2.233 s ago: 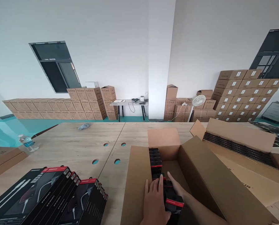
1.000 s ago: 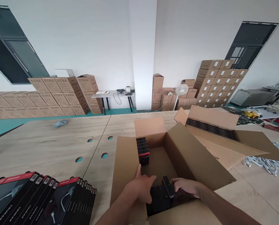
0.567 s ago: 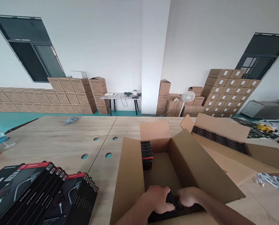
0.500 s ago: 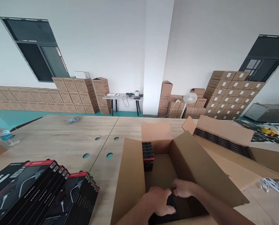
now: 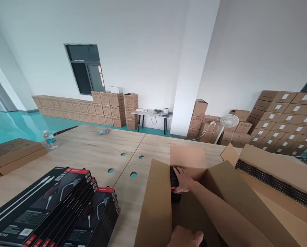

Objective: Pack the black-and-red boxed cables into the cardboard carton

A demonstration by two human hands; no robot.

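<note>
An uncovered brown carton [image 5: 153, 202] stands in front of me with its flaps spread. Inside its far left corner is a row of slim black boxes [image 5: 177, 198] with red trim. My right hand [image 5: 184, 181] reaches across and grips that row, fingers over the top and thumb at the near side. Low in the carton's near end, my left hand [image 5: 185, 236] is curled on a black box [image 5: 203, 243], mostly hidden by the hand and the frame's edge. Left of the carton, more black cable boxes [image 5: 73, 192] with red edges lie in overlapping stacks.
Another carton [image 5: 279, 202] holding a black row [image 5: 274, 180] stands at the right. A water bottle [image 5: 49, 140], a flat brown box [image 5: 19, 152] and a crumpled plastic bag [image 5: 103, 131] lie on the wooden table [image 5: 81, 151], which has several round holes. Stacked cartons [image 5: 282, 120] and a fan [image 5: 229, 121] stand behind.
My right hand has moved from the carton's near end to the black boxes in the far corner. My left hand stays low at the near end. The view has swung left.
</note>
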